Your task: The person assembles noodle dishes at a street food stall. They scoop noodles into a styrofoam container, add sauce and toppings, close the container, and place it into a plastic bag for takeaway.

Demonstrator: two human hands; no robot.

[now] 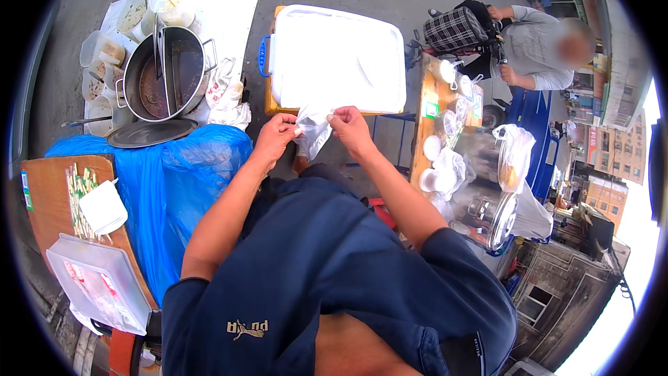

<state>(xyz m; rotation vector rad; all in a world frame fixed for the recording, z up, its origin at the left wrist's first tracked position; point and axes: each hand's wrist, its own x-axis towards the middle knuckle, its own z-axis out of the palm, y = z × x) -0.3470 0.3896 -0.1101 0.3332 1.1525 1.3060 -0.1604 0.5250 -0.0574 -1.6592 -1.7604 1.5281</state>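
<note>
A thin white plastic bag (pixel 314 133) hangs between my two hands, at the near edge of a white plastic lid (pixel 334 57). My left hand (pixel 276 138) pinches the bag's left side between thumb and fingers. On the other side, my right hand (pixel 350 129) pinches its upper right edge. The lid lies on a yellow box with a blue handle (pixel 264 56). Whether the bag's mouth is parted cannot be seen.
Left stand a divided steel pot (pixel 166 73), plastic tubs (pixel 136 18), a dark round lid (pixel 151 133) and blue plastic sheeting (pixel 156 188). Chopsticks (pixel 81 198) lie on a wooden board. Right are a wooden table (pixel 424 109) with containers, a glass-lidded pot (pixel 501 222) and a person (pixel 537 47) holding handlebars.
</note>
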